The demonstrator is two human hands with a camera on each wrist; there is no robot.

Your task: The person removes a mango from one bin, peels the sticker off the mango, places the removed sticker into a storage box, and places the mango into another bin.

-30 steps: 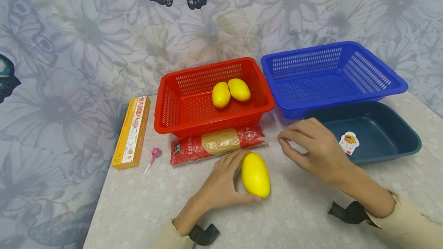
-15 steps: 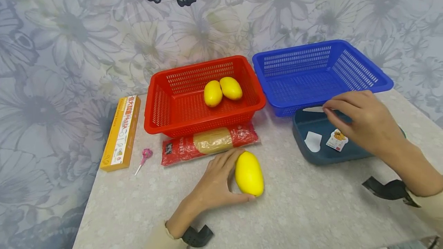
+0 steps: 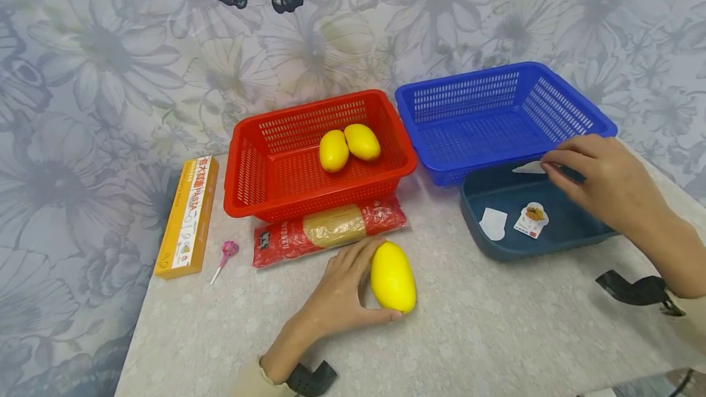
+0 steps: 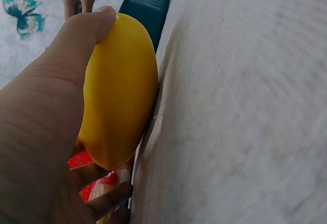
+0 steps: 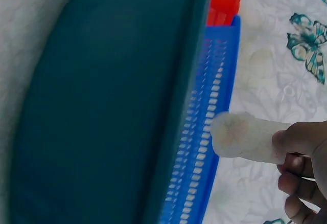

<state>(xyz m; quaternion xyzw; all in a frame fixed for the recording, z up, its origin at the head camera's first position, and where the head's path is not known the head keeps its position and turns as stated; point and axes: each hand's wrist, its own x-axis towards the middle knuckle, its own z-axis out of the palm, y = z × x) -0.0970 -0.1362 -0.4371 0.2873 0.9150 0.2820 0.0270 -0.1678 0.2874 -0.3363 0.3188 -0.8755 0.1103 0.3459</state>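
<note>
My left hand [image 3: 343,290] holds a smooth yellow mango [image 3: 393,277] on the table, thumb at its near end and fingers at its far end. In the left wrist view, the mango [image 4: 120,91] hides part of the fingers. My right hand [image 3: 612,182] pinches a small white paper card [image 3: 531,168] over the dark teal tray [image 3: 485,244]. The right wrist view shows this card [image 5: 248,138] between thumb and fingertips, a faint print showing through. Inside the tray lie a card with a food picture [image 3: 532,220] and a plain white card [image 3: 493,224].
A red basket [image 3: 320,201] contains two yellow mangoes [image 3: 347,147]. Beside it stands a blue basket [image 3: 469,133], behind the tray. A red pasta packet [image 3: 331,227] lies before the red basket. At left are a pasta box [image 3: 187,216] and a pink lollipop [image 3: 227,251].
My right hand has moved right, from beside the tray to above it, with the card in its fingers. The left hand keeps its hold on the mango. The head view has shifted slightly.
</note>
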